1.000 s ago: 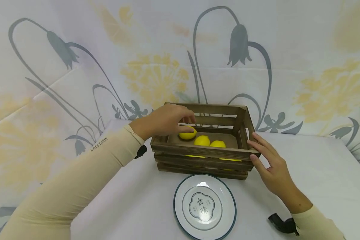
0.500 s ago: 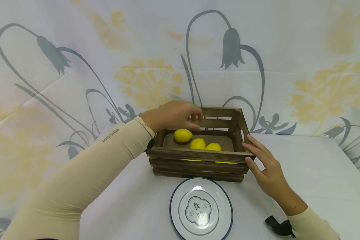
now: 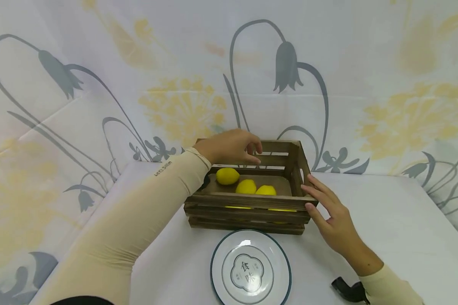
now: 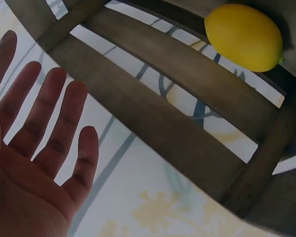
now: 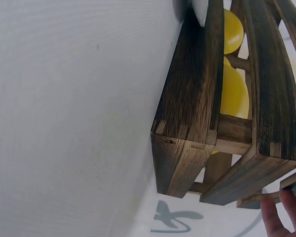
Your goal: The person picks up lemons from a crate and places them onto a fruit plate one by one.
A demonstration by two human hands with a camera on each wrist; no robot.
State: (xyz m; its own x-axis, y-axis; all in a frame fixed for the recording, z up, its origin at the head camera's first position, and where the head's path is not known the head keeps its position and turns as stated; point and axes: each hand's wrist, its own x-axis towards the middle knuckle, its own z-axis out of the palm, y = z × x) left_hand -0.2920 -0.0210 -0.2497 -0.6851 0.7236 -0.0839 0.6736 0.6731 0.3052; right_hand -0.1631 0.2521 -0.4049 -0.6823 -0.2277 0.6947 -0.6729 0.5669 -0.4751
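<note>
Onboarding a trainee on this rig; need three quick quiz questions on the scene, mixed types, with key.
1. In the head view, how many lemons show above the front rim of the wooden crate?
2. True or false: the right hand touches the crate.
3. What does the left hand hold?
A. a lemon
B. the plate
C. nothing

Key: 1. three; 2. true, its fingers rest at one end; 3. C, the left wrist view shows its fingers spread and the palm bare.
</note>
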